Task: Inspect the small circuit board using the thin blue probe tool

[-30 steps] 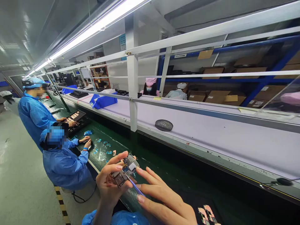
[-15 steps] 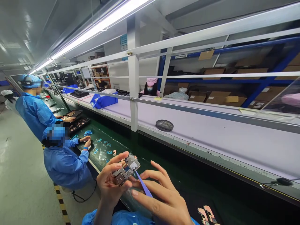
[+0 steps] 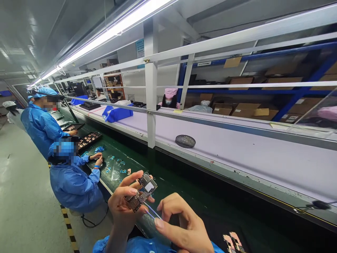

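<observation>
Down the circuit board go the tweezers, off the pale patch they were at half a second ago and now by its lower edge, contact hard to call! Left hand, lower centre of the frame: grip clamped on the board, holding it tilted above the green bench. Right hand, just right of it: grip pinched on the tweezers, prongs apart. Pink pieces lie lower right.
</observation>
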Demonstrator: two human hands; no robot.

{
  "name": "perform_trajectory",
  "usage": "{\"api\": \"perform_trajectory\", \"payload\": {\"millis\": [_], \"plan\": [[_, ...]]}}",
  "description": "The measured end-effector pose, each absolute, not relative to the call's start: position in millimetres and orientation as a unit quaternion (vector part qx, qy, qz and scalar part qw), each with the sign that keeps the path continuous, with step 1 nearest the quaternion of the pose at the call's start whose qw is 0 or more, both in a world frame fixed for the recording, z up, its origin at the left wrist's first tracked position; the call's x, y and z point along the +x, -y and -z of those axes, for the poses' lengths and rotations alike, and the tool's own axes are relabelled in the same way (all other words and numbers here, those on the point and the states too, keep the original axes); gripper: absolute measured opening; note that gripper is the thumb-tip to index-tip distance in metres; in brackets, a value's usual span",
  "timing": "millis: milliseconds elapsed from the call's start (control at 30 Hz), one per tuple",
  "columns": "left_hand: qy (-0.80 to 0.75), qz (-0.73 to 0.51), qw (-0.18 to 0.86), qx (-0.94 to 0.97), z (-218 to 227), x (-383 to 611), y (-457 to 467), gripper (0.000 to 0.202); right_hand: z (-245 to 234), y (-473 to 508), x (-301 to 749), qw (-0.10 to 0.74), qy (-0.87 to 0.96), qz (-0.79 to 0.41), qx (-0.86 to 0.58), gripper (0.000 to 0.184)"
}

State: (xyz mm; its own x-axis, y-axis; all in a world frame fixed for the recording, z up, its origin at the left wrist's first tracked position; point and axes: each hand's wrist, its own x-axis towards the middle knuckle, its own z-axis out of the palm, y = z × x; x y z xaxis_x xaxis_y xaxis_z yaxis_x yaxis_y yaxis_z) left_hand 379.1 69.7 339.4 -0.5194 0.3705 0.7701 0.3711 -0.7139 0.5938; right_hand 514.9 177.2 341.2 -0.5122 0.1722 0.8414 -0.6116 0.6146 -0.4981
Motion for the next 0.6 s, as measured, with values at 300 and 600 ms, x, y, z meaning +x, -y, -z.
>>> {"api": "perform_trajectory", "payload": {"millis": [300,600], "plan": [[0.394,0.783,0.040,-0.480,-337,377,-68,0.045,-348,-175,514,0.527,0.728,-0.417,0.135,0.024],[0.372,0.793,0.021,-0.482,-337,380,-69,0.047,-353,-171,512,0.564,0.713,-0.401,0.111,0.013]]}}
